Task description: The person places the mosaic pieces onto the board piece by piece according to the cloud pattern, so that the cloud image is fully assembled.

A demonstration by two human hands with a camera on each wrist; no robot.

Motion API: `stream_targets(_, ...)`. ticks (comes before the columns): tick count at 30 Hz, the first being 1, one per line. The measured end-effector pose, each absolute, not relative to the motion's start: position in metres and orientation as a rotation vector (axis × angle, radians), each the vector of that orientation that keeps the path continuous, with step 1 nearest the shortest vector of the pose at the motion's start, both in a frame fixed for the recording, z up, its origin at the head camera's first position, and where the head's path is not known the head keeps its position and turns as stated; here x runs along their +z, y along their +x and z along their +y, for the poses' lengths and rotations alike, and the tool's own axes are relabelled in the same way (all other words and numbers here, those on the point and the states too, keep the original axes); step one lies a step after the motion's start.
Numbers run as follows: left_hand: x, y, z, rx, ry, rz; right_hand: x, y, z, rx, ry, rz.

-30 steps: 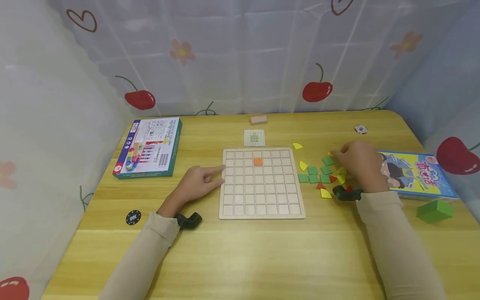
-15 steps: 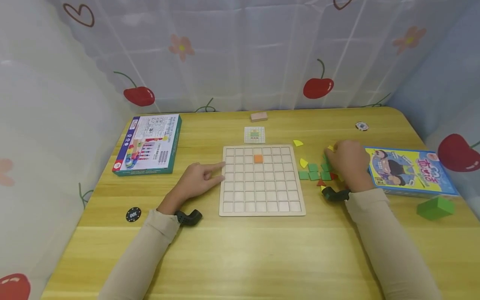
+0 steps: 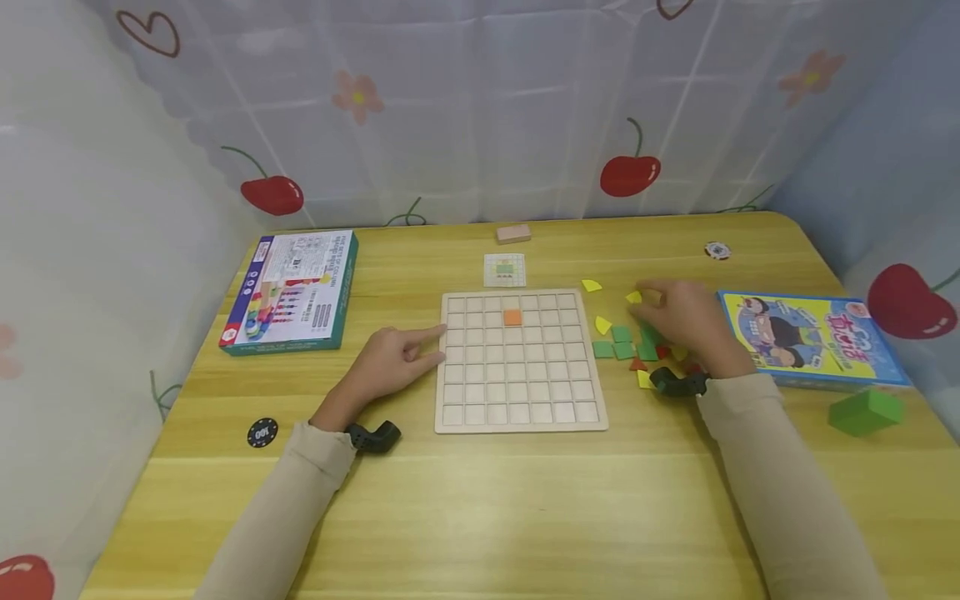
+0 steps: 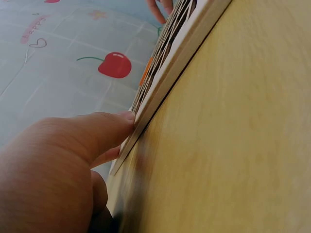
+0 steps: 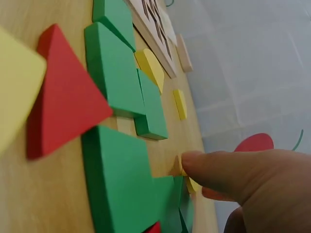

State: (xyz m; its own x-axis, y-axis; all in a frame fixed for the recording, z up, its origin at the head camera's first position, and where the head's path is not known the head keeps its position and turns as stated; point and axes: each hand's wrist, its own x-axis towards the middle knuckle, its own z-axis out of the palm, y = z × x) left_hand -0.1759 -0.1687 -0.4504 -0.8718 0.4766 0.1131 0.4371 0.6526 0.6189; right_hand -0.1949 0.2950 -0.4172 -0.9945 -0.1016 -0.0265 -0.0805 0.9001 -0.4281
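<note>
My left hand [image 3: 390, 362] rests beside a wooden grid board [image 3: 521, 429], its thumb and index finger touching the left edge, other fingers curled. An orange square tile [image 3: 512, 317] sits in the board's second row. Right of the board, my right hand [image 3: 686, 321] pinches a yellow quarter-circle tile [image 3: 634, 297] between thumb and index finger. Below it lie green square tiles [image 3: 622, 334], a red triangle tile [image 5: 68, 92] and more yellow tiles [image 3: 603, 325]. My right hand partly hides the pile.
A pattern card [image 3: 505, 270] and a wooden block [image 3: 513, 233] lie behind the board. At left are a boxed toy [image 3: 288, 292] and a black chip [image 3: 262, 432]. At right are a blue-yellow box [image 3: 817, 337], a green block [image 3: 866, 412] and a white chip [image 3: 717, 250].
My right hand has moved left across the tile pile, and the yellow quarter-circle tile has shifted left with its fingertips. The left hand stays at the board's edge.
</note>
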Motion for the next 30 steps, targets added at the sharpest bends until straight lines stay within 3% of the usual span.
stream_targets(19, -0.455, -0.175, -0.170, 1.030, 0.779, 2.807, -0.419, -0.195, 0.287, -0.678, -0.143, 3.092)
stream_targets(30, -0.450, -0.175, -0.169, 1.025, 0.766, 2.790, -0.411, -0.195, 0.249, -0.745, -0.275, 3.056)
